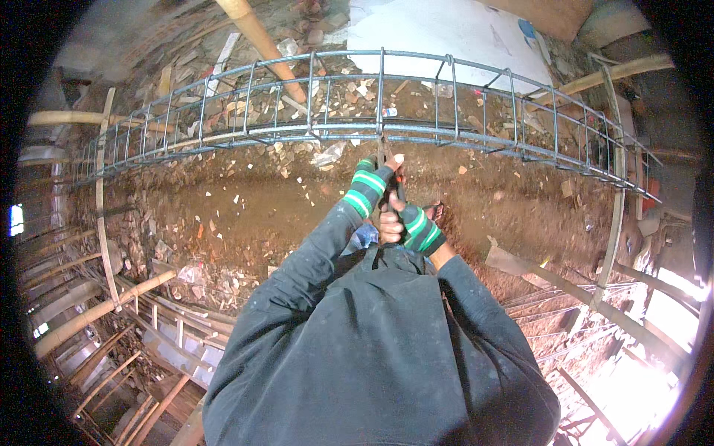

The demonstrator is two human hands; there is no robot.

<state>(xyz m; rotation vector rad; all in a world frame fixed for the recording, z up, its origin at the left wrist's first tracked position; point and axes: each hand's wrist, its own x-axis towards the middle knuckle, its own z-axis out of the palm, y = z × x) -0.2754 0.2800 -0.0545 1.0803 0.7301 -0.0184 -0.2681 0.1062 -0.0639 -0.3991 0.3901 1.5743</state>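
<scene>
A long cage of steel reinforcing bar [416,136], with square stirrups tied along it, runs across in front of me. My left hand [381,165], in a black glove with green and white stripes, reaches up to the cage's near bars. Its fingers are closed round the upper part of a dark long-handled metal tool [381,152] resembling pincers, whose tip meets the near bar. Closer to my body, my right hand [392,221], gloved alike, is closed on the lower end of that tool. The tool's jaws are too small to make out.
Bamboo poles [104,201] and wooden posts [613,186] stand under both ends of the cage. Broken tile and rubble [290,160] litter the earth floor. A white sheet [446,37] lies beyond the cage. More poles [111,312] are stacked at the lower left.
</scene>
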